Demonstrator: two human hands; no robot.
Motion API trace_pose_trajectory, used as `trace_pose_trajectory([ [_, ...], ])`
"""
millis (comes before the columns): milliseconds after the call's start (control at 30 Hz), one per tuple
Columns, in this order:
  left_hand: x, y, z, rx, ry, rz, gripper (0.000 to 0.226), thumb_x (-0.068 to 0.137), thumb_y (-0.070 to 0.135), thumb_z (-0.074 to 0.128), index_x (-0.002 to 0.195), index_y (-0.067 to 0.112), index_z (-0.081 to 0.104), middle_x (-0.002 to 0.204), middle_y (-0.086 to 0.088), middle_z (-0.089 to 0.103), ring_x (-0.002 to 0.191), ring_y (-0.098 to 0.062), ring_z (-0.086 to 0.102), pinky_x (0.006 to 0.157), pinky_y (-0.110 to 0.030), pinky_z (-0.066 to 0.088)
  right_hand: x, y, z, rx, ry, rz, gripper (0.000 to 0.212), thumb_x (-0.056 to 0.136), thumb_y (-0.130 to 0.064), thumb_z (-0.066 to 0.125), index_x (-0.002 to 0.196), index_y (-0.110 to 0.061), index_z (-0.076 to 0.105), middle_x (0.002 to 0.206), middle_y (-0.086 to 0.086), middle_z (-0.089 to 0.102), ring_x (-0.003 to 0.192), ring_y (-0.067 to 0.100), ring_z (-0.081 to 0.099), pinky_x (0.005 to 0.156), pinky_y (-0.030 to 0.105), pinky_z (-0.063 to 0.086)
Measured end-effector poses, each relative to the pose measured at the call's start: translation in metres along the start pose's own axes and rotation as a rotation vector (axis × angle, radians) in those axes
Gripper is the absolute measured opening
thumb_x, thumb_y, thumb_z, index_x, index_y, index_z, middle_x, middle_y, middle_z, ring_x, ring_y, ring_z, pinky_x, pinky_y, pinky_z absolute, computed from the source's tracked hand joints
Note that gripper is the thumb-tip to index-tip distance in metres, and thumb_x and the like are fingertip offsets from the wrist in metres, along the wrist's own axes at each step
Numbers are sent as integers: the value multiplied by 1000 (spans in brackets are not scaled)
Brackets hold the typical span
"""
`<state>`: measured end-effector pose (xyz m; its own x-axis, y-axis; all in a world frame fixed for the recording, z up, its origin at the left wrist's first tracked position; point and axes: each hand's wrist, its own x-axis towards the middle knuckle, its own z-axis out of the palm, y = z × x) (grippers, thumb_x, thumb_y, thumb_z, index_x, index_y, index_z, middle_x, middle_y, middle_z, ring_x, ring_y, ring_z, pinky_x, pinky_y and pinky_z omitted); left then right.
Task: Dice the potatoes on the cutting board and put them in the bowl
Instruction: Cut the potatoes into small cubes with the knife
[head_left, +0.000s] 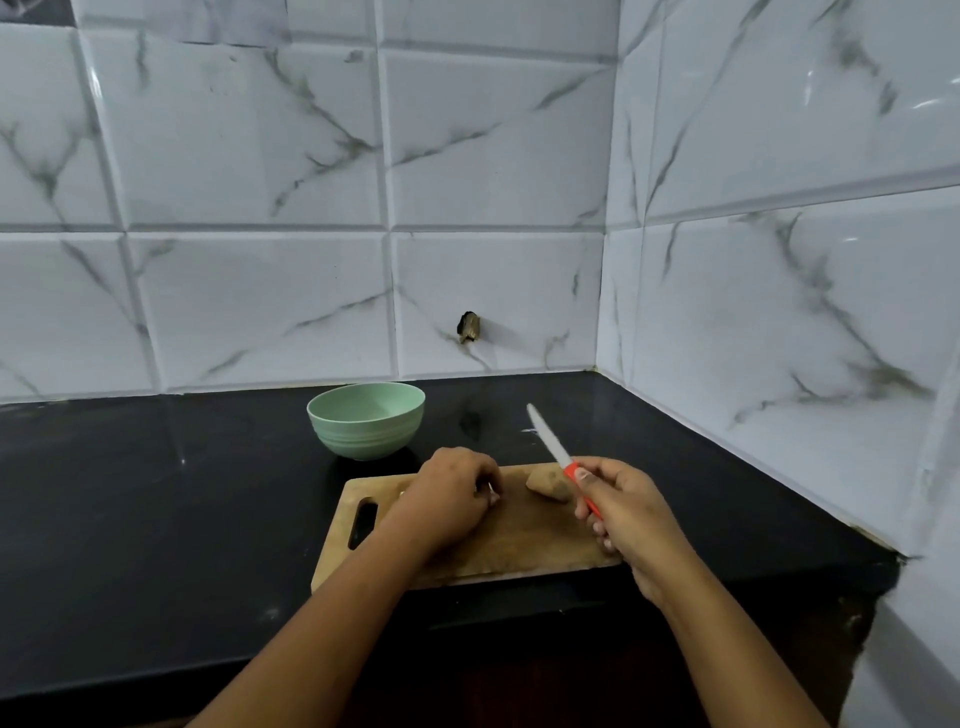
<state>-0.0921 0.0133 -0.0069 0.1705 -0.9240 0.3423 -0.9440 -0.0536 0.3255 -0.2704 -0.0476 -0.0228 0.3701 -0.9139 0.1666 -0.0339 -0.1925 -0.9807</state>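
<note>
Green bowl just behind the wooden cutting board, left hand on the board's middle, fingers curled down, any hold hidden, brown potato at the board's far edge, right hand above the board's right end gripping an orange-handled knife, blade raised
</note>
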Motion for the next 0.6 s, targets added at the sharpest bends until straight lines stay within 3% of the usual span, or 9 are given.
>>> trace_pose_trajectory([
  [167,8,5,8,-15,49,34,25,89,10,55,104,25,66,100,8,57,93,-7,50,86,-21,43,-7,9,-3,263,239,-129,15,99,-22,48,100,-17,61,58,2,47,41,7,36,36,19,29],
  [267,13,13,12,-45,120,39,29,87,6,55,106,25,64,95,8,54,91,-7,49,78,-17,38,-5,11,-6,299,305,-165,19,97,-29,52,95,-12,59,53,-3,42,42,7,32,35,19,26],
  [367,18,24,15,-38,123,64,26,90,16,55,112,27,61,100,10,51,98,-7,47,80,-17,34,-3,11,-5,264,315,-189,24,93,-38,57,87,-14,58,52,-5,41,44,7,33,38,20,27],
  [433,23,29,19,12,43,79,33,92,27,54,124,32,54,120,9,52,115,-12,42,91,-23,36,0,13,-5,228,311,-177,26,93,-40,55,87,-16,58,57,-1,43,47,8,34,41,21,29],
  [500,30,32,23,131,-114,82,46,93,37,52,138,35,40,143,8,40,130,-18,33,103,-36,33,2,17,-5,197,314,-176,24,95,-41,51,86,-19,58,62,1,45,51,10,36,45,24,31],
  [600,39,37,26,219,-271,65,48,97,40,44,143,36,31,151,6,30,140,-21,26,113,-50,18,3,22,-4,114,321,-210,20,94,-42,52,83,-26,58,65,0,49,55,11,39,51,30,33],
])
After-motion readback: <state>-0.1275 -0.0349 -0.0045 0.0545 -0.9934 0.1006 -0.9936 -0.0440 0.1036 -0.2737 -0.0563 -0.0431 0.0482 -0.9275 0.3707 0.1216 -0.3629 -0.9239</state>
